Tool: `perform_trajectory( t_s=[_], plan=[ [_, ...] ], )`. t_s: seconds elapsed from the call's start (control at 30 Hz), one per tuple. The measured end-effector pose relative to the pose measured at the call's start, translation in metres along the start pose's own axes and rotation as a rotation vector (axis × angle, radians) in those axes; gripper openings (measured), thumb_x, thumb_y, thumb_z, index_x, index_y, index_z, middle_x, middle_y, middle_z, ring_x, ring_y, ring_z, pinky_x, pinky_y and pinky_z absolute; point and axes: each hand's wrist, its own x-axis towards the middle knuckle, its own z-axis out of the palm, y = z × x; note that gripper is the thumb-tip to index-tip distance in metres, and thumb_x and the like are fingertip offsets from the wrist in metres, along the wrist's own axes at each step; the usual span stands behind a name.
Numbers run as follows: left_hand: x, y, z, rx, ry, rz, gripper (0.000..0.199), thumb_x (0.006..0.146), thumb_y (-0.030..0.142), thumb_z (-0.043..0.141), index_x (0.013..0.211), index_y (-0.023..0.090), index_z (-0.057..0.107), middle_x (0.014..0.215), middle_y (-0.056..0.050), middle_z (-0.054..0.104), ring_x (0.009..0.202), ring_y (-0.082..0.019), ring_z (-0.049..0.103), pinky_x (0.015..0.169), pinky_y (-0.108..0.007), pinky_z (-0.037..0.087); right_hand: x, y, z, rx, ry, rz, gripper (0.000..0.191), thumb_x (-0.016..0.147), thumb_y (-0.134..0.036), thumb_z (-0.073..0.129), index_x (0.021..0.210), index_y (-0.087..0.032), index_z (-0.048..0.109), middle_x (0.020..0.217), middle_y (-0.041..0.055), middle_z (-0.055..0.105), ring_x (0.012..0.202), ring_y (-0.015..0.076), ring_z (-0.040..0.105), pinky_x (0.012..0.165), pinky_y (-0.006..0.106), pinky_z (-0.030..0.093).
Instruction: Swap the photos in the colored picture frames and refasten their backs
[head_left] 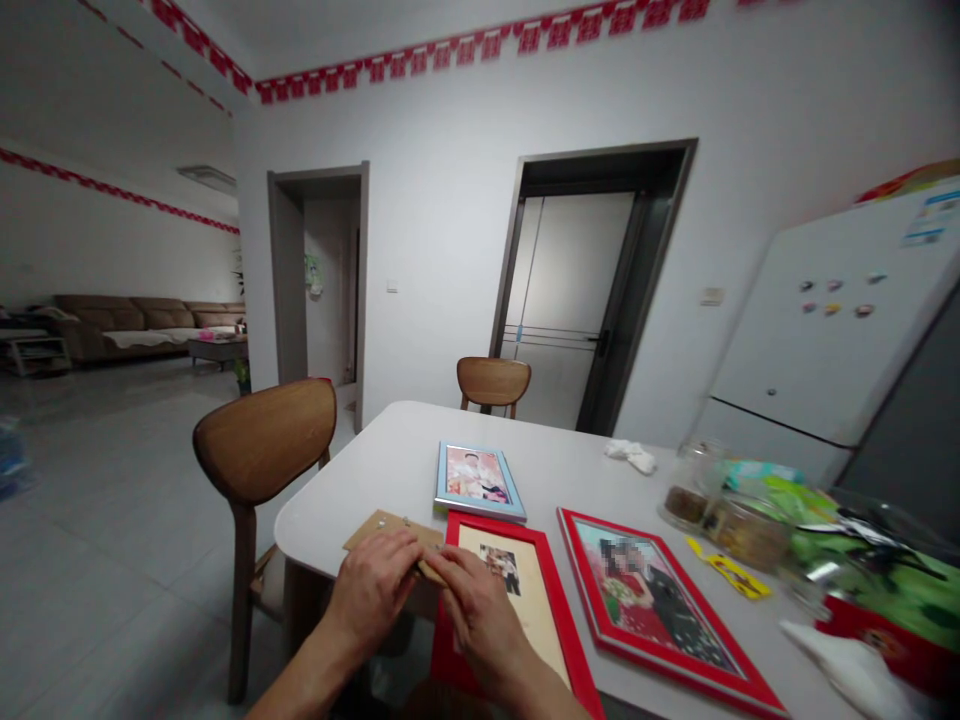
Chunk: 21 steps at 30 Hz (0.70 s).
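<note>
My left hand (375, 582) and my right hand (472, 600) meet at the near edge of the table, fingers curled in around a small brownish piece (431, 572) that is mostly hidden between them. Just behind them lies a brown board (379, 527) with small metal bits on it. Under and beside my right hand is a red frame (559, 610) holding cream paper and a small photo. A light blue frame (480, 482) with a picture lies flat further back. To the right, another red frame (660, 610) holds a larger picture.
Glass jars (686, 490), a yellow packet (727, 568), green bags (885, 580) and white tissue (631, 455) stand or lie on the right of the white table (337, 480). Wooden chairs are at the left (266, 440) and far side (493, 381).
</note>
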Motion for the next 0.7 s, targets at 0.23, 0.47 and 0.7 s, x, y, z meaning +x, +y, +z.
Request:
perform_trajectory(
  t_s=[0.23, 0.47, 0.7],
  plan=[
    [0.021, 0.047, -0.017, -0.097, 0.010, -0.014, 0.020, 0.082, 0.017, 0.042, 0.095, 0.019, 0.056, 0.098, -0.005, 0.063, 0.090, -0.019, 0.058, 0.080, -0.034, 0.048, -0.038, 0.017, -0.069, -0.154, 0.149, -0.049, 0.032, 0.079, -0.024, 0.040, 0.106, -0.026, 0.056, 0.112, 0.0075, 0.055, 0.102, 0.0190, 0.052, 0.083, 0.034, 0.046],
    [0.015, 0.079, 0.027, -0.272, -0.280, -0.062, 0.018, 0.079, 0.012, 0.046, 0.089, 0.021, 0.057, 0.097, -0.001, 0.062, 0.089, -0.016, 0.056, 0.080, -0.025, 0.045, -0.100, 0.065, -0.096, -0.243, 0.055, 0.118, 0.030, 0.076, -0.036, 0.046, 0.102, -0.029, 0.059, 0.111, 0.0054, 0.057, 0.101, 0.0201, 0.054, 0.083, 0.034, 0.047],
    [-0.002, 0.080, 0.050, -0.219, -0.509, -0.179, 0.013, 0.079, 0.017, 0.045, 0.081, 0.020, 0.058, 0.089, -0.002, 0.060, 0.082, -0.017, 0.056, 0.074, -0.027, 0.046, -0.106, 0.079, -0.068, -0.218, -0.122, 0.183, 0.036, 0.078, -0.035, 0.039, 0.107, -0.022, 0.057, 0.118, 0.0095, 0.051, 0.108, 0.0213, 0.048, 0.088, 0.037, 0.042]
  ],
)
